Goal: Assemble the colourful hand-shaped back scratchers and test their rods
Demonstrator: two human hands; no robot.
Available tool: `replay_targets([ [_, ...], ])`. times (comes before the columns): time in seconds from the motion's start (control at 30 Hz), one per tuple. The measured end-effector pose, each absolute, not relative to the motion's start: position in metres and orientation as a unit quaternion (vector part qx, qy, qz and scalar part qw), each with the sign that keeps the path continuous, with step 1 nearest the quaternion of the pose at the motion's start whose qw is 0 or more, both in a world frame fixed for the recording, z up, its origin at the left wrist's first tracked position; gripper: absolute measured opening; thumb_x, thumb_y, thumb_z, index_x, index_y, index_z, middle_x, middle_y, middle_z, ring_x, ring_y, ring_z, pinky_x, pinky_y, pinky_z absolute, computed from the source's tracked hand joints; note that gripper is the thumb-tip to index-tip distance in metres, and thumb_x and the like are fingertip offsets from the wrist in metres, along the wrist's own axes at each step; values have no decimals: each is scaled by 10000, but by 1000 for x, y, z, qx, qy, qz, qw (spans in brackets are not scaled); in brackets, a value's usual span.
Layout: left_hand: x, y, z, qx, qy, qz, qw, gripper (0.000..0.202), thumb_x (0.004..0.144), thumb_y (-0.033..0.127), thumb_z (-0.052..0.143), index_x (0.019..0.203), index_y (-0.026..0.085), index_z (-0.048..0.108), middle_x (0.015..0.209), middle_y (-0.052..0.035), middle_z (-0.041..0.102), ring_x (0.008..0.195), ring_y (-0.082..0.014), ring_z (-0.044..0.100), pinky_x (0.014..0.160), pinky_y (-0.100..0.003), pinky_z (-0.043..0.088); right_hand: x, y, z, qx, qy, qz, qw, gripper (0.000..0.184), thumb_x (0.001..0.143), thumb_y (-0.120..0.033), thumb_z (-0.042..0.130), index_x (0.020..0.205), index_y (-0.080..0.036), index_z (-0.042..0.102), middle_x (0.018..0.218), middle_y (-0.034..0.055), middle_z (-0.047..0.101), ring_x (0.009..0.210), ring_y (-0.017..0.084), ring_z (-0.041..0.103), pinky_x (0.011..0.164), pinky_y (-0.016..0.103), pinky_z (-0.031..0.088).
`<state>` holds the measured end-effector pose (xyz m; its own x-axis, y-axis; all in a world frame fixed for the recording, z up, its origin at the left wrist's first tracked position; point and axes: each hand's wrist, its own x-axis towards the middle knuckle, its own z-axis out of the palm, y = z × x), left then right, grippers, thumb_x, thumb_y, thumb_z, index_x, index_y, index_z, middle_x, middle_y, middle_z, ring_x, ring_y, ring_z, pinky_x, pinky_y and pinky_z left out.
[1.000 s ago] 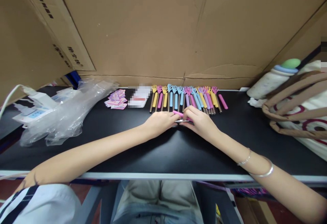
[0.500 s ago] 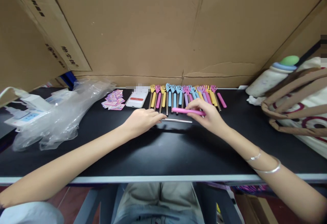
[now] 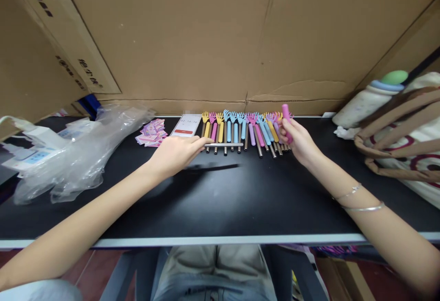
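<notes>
Between the fingers of my left hand (image 3: 178, 152) is a thin metal rod (image 3: 225, 145), held level over the table. My right hand (image 3: 300, 140) grips a pink handle (image 3: 286, 113), now standing nearly upright at the right end of a row of back scratchers. Those scratchers lie side by side with claw heads away from me, in yellow, pink, blue and purple; a blue-handled one (image 3: 229, 131) is near the rod. The lower part of the pink handle is partly hidden by my fingers.
A phone (image 3: 187, 124) and a pile of small printed cards (image 3: 153, 131) lie left of the row. Further left are clear plastic bags (image 3: 113, 131) and a power strip (image 3: 37, 156). On the right stand a bottle (image 3: 364, 104) and a bag (image 3: 388, 154). A cardboard wall (image 3: 192, 40) closes the back.
My right hand has moved right and back, and the pink handle has turned from level to upright. My left hand has shifted slightly left and back with the metal rod.
</notes>
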<state>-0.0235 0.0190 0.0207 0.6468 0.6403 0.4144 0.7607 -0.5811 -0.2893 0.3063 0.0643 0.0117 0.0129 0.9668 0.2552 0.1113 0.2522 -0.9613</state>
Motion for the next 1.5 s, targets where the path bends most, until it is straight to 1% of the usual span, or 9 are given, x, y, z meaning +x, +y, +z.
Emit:
replay_targets([
  [0.13,-22,17,21,-880,-387,-139,236,243,926,265,423,1098,229,591,825,-14,694,634,-158,635,465,-222,320,302,60,16,-446,-569,391,570,433,774,-607,530,638,-205,444,622,-18,407,543,89,422,489,232,360],
  [0.23,-20,17,19,-884,-384,-135,229,243,922,255,438,1111,251,591,824,-2,696,623,-150,632,456,-215,315,301,60,15,-452,-571,380,570,482,782,-659,477,625,-203,461,593,-15,410,521,90,413,483,236,369],
  [0.33,-19,18,17,-882,-400,-125,214,232,921,273,459,1107,269,598,845,-2,707,641,-147,643,467,-204,330,301,61,11,-479,-576,358,557,455,728,-642,576,662,-200,493,588,-27,421,506,80,412,471,227,376],
  [0.5,-18,17,19,-880,-438,-88,161,218,918,279,479,1105,256,589,876,-14,714,720,-157,661,518,-188,387,296,58,9,-477,-613,338,532,389,627,-516,739,722,-194,542,703,-14,539,629,104,559,595,235,480],
  [0.77,-16,15,16,-883,-446,-60,132,233,895,253,466,1103,267,570,851,-9,717,659,-176,666,507,-211,399,294,49,19,-449,-583,448,508,377,672,-513,710,764,-222,489,652,-15,614,589,160,657,615,302,549],
  [0.9,-14,16,12,-887,-431,-98,135,198,852,230,485,1027,234,577,860,-7,715,671,-167,669,501,-209,394,296,51,20,-443,-562,499,489,352,773,-561,564,777,-214,504,640,6,642,590,170,669,643,319,561],
  [1.2,-15,15,12,-881,-430,-120,158,163,902,282,476,1035,237,560,806,0,718,613,-154,657,451,-209,293,290,46,18,-459,-577,492,463,450,649,-458,747,646,-207,373,582,-7,645,561,169,669,569,280,548],
  [1.3,-18,18,12,-878,-427,-133,173,173,915,302,474,1048,244,568,814,0,720,612,-152,656,446,-215,265,290,45,18,-471,-602,472,439,431,644,-448,757,654,-195,408,593,-2,655,564,172,673,547,263,531],
  [1.5,-22,20,14,-868,-419,-154,216,219,926,351,456,1049,243,600,642,1,682,572,-159,646,456,-226,270,288,44,18,-501,-644,446,368,393,665,-477,729,705,-188,466,548,3,648,552,157,664,450,195,415],
])
